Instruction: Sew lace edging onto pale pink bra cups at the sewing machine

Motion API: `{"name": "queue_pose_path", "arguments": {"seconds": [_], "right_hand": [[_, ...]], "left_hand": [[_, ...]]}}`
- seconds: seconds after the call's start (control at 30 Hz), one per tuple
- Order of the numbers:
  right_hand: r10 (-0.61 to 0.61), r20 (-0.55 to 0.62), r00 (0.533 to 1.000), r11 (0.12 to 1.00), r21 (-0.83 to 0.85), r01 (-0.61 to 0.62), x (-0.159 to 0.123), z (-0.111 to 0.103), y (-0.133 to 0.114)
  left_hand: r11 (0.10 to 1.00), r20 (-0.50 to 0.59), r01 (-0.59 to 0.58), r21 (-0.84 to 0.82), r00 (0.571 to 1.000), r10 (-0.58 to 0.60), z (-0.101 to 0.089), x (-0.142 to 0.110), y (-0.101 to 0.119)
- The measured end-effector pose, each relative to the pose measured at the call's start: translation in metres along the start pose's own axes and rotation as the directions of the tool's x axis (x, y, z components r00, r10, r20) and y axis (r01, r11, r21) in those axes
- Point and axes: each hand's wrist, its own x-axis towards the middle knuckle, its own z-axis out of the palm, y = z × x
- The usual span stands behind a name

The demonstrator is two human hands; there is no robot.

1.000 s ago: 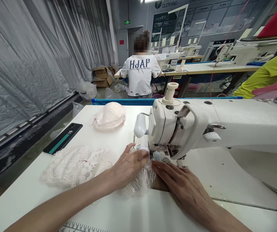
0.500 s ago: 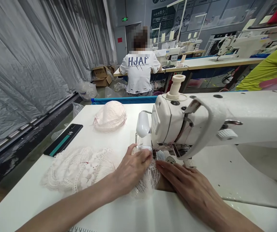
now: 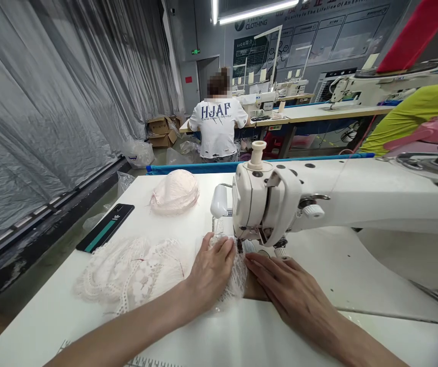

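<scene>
A piece of white lace [image 3: 238, 278] lies under the needle area of a white sewing machine [image 3: 259, 204]. My left hand [image 3: 213, 267] presses on it from the left, fingers bent and closed on the fabric close to the presser foot [image 3: 240, 245]. My right hand [image 3: 291, 285] lies flat on the right side, fingers stretched out, their tips touching the lace edge. Some of the lace is hidden beneath my left hand. Beside my left forearm rests a heap of white lace [image 3: 127, 275] with red thread bits.
A pale pink padded cup [image 3: 175, 191] sits at the back of the white table [image 3: 188, 346]. A black phone with a green stripe [image 3: 105, 228] lies near the left edge. Ahead, a person in a white shirt [image 3: 219, 127] sits at another table; a yellow-green sleeve [image 3: 398, 120] shows at right.
The head view has tilted up and shifted, so the machine appears lower and further left. Both hands stay beside the needle on the lace, with little visible movement.
</scene>
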Motion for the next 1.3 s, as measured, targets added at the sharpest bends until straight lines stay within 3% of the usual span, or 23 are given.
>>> {"name": "queue_pose_path", "arguments": {"seconds": [0.27, 0.43, 0.53, 0.63, 0.7, 0.77, 0.9, 0.97, 1.0, 1.07, 1.1, 1.2, 1.3], "right_hand": [[0.122, -0.054, 0.991, 0.993, -0.005, -0.122, 0.0, -0.001, 0.001], [0.262, -0.056, 0.963, 0.965, -0.005, -0.263, 0.001, 0.001, 0.0], [0.305, -0.034, 0.952, 0.952, 0.018, -0.305, 0.004, -0.001, -0.003], [0.291, -0.017, 0.957, 0.953, 0.089, -0.288, 0.005, -0.005, -0.009], [0.284, -0.001, 0.959, 0.946, 0.161, -0.28, 0.005, -0.009, -0.013], [0.278, 0.03, 0.96, 0.928, 0.248, -0.277, 0.003, -0.011, -0.015], [0.217, 0.071, 0.974, 0.905, 0.36, -0.228, -0.003, -0.008, -0.016], [0.214, 0.04, 0.976, 0.908, 0.36, -0.214, -0.005, -0.002, -0.015], [0.219, 0.009, 0.976, 0.913, 0.349, -0.209, -0.006, 0.002, -0.015], [0.207, -0.047, 0.977, 0.922, 0.343, -0.179, -0.007, 0.009, -0.013], [0.189, -0.06, 0.98, 0.921, 0.357, -0.156, -0.008, 0.011, -0.012], [0.138, -0.027, 0.99, 0.869, 0.482, -0.108, -0.008, 0.009, -0.009], [0.155, 0.087, 0.984, 0.765, 0.619, -0.175, -0.004, -0.002, -0.005]], "left_hand": [[0.973, 0.005, 0.13, 0.189, 0.991, -0.133, 0.012, 0.006, 0.011], [0.943, 0.004, 0.135, 0.305, 0.99, -0.143, 0.002, -0.008, 0.026], [0.96, -0.017, 0.049, 0.275, 0.999, -0.046, -0.005, -0.027, 0.045], [0.969, -0.01, 0.12, 0.217, 0.993, -0.121, -0.011, -0.042, 0.068], [0.977, 0.038, 0.128, 0.168, 0.99, -0.136, -0.023, -0.049, 0.076], [0.995, 0.127, 0.04, 0.09, 0.991, -0.051, -0.043, -0.052, 0.075], [0.983, 0.279, -0.035, -0.178, 0.956, 0.085, -0.085, -0.054, 0.042], [0.97, 0.259, 0.091, -0.226, 0.965, -0.031, -0.095, -0.054, 0.014], [0.96, 0.253, 0.2, -0.194, 0.956, -0.148, -0.097, -0.055, -0.002], [0.916, 0.294, 0.393, -0.082, 0.887, -0.355, -0.096, -0.056, -0.034], [0.871, 0.339, 0.49, -0.032, 0.825, -0.452, -0.094, -0.056, -0.049], [0.818, 0.424, 0.575, 0.0, 0.741, -0.521, -0.085, -0.053, -0.08], [0.794, 0.477, 0.608, -0.005, 0.7, -0.532, -0.078, -0.049, -0.091]]}}
